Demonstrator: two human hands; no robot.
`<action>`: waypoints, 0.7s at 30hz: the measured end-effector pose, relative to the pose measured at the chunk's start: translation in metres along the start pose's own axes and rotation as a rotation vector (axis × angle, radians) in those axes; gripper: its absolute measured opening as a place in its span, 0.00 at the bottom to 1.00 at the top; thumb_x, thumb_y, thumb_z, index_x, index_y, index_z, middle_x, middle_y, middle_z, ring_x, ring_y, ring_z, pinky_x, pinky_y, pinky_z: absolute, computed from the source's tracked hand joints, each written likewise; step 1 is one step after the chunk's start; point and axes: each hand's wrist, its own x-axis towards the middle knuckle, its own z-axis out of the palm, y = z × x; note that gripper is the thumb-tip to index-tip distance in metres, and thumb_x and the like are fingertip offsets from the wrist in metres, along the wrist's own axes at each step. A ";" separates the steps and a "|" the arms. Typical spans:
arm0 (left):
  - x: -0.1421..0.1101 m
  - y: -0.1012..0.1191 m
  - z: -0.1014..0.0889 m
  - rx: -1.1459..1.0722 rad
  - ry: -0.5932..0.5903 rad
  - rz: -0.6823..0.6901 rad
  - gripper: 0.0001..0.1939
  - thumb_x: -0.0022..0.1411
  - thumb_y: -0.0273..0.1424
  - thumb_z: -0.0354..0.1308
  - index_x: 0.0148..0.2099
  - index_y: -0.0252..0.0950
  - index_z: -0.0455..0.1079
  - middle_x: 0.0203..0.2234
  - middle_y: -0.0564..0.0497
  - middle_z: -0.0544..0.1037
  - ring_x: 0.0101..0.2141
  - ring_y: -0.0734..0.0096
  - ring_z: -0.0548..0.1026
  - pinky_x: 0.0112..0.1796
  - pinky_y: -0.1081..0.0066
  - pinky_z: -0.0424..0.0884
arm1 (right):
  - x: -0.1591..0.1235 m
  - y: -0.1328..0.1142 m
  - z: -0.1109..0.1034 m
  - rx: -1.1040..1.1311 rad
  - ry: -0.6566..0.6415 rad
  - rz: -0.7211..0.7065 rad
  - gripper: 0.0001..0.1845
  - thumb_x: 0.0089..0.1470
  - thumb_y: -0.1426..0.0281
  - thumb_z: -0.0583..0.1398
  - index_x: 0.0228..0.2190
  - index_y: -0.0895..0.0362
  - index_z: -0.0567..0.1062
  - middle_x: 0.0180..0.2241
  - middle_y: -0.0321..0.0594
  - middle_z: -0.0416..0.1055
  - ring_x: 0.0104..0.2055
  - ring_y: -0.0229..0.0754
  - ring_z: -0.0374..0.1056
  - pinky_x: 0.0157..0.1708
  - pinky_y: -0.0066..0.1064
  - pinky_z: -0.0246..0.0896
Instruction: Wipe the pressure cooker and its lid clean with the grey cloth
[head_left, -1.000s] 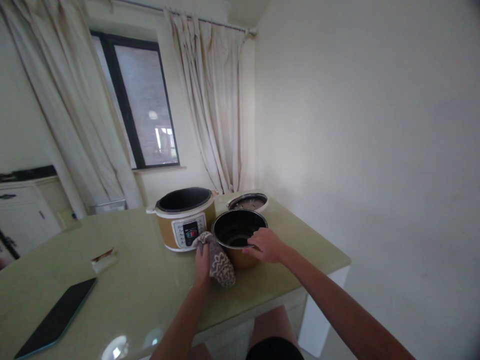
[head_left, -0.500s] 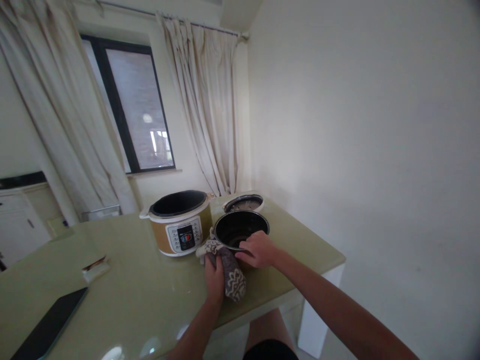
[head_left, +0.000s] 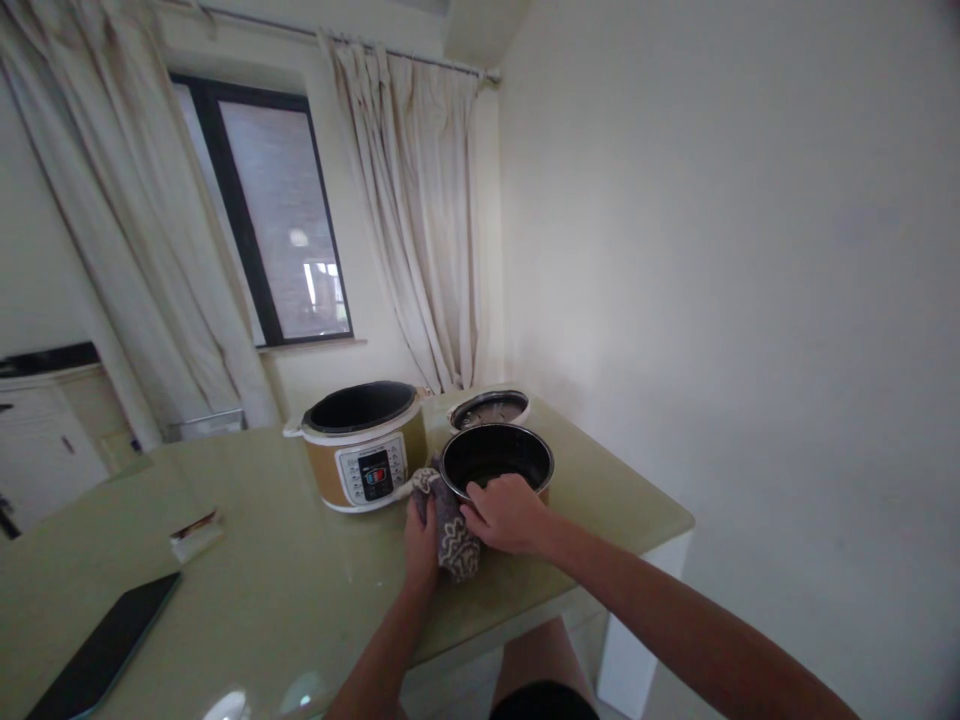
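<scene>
A dark round inner pot (head_left: 495, 447) with a shiny rim stands near the table's right side. My right hand (head_left: 506, 512) grips its near rim, thumb and fingers closed over the edge. With my left hand (head_left: 422, 540) I hold a grey and cream patterned cloth (head_left: 459, 545) against the pot's left outer side. Left of the pot sits the body of an electric pressure cooker (head_left: 367, 455), gold and white with a control panel, its top uncovered. Behind the pot lies the round lid (head_left: 491, 408), inner side up.
A dark flat tablet-like device (head_left: 105, 645) lies at the left front of the glossy greenish table (head_left: 285, 580). Near it is a small white packet (head_left: 196, 535). A wall (head_left: 712, 300) rises along the right, with curtains and a window behind.
The inner pot has shifted slightly right and turned under my right hand. My left hand and the cloth have moved a little along its side.
</scene>
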 end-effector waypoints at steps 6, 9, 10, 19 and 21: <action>-0.008 0.004 -0.004 0.018 -0.025 -0.010 0.22 0.66 0.47 0.54 0.55 0.38 0.70 0.52 0.37 0.80 0.59 0.49 0.75 0.58 0.57 0.71 | 0.023 -0.029 -0.007 0.050 -0.018 0.096 0.37 0.72 0.47 0.41 0.43 0.61 0.78 0.36 0.54 0.82 0.38 0.55 0.80 0.36 0.37 0.65; -0.003 0.007 -0.011 -0.084 -0.007 -0.015 0.23 0.66 0.45 0.55 0.57 0.37 0.71 0.55 0.39 0.79 0.60 0.51 0.74 0.61 0.59 0.68 | 0.017 -0.006 -0.005 0.015 -0.057 -0.054 0.36 0.72 0.46 0.43 0.44 0.60 0.79 0.35 0.52 0.82 0.37 0.53 0.80 0.35 0.35 0.63; -0.001 0.008 -0.013 -0.116 0.002 -0.017 0.23 0.66 0.43 0.55 0.58 0.36 0.71 0.56 0.39 0.78 0.61 0.51 0.73 0.62 0.59 0.68 | 0.013 0.004 -0.003 0.008 -0.069 -0.113 0.35 0.72 0.46 0.44 0.43 0.59 0.79 0.34 0.51 0.82 0.36 0.52 0.79 0.34 0.34 0.62; 0.004 0.011 -0.016 -0.168 0.077 -0.054 0.24 0.68 0.44 0.54 0.57 0.34 0.73 0.53 0.39 0.79 0.60 0.51 0.74 0.58 0.60 0.71 | -0.001 0.042 0.004 -0.041 -0.015 -0.314 0.28 0.74 0.55 0.46 0.39 0.58 0.79 0.31 0.49 0.81 0.32 0.47 0.76 0.31 0.32 0.54; 0.004 0.009 -0.015 -0.127 0.102 -0.017 0.23 0.68 0.44 0.54 0.58 0.36 0.73 0.53 0.40 0.80 0.60 0.52 0.75 0.58 0.61 0.71 | 0.000 0.030 -0.002 -0.027 -0.064 -0.262 0.28 0.74 0.54 0.46 0.40 0.58 0.79 0.33 0.50 0.81 0.33 0.50 0.78 0.31 0.33 0.57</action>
